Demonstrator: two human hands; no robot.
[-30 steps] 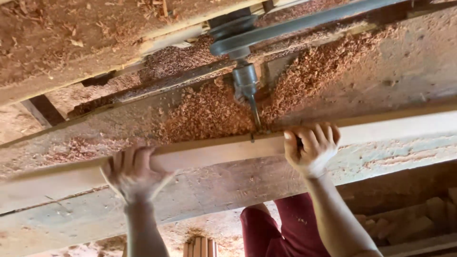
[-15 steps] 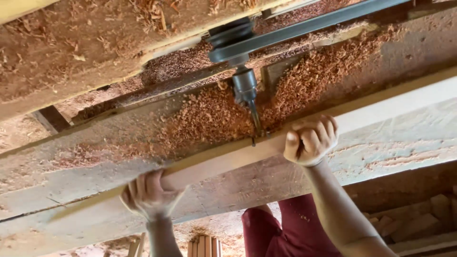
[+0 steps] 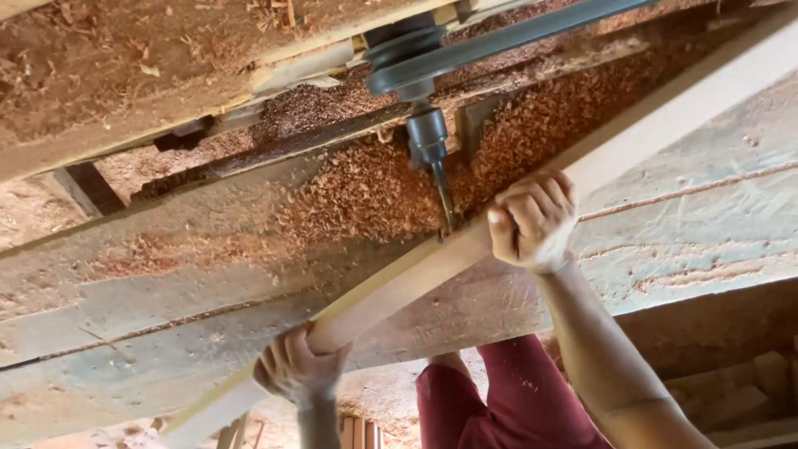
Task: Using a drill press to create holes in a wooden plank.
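A long pale wooden bar (image 3: 399, 283) lies slanted across the worn bench, its right end higher toward the top right corner. My left hand (image 3: 295, 366) grips the bar near its lower end, close to the bench's front edge. My right hand (image 3: 532, 218) is closed around it just right of a dark drill bit (image 3: 445, 199). The bit's tip touches the bar's far edge. The bit hangs from a metal chuck (image 3: 426, 137) under a dark pulley with a belt (image 3: 416, 58).
Reddish wood shavings (image 3: 366, 191) pile on the bench (image 3: 698, 216) around the drill. My legs in dark red trousers (image 3: 490, 391) show below the front edge. Stacked wood offcuts (image 3: 748, 391) lie at the lower right. A rough plank (image 3: 125, 91) crosses the upper left.
The bar has swung from nearly level to steeply slanted: my left hand pulled its end down toward me and rightward, while my right hand stayed by the drill bit.
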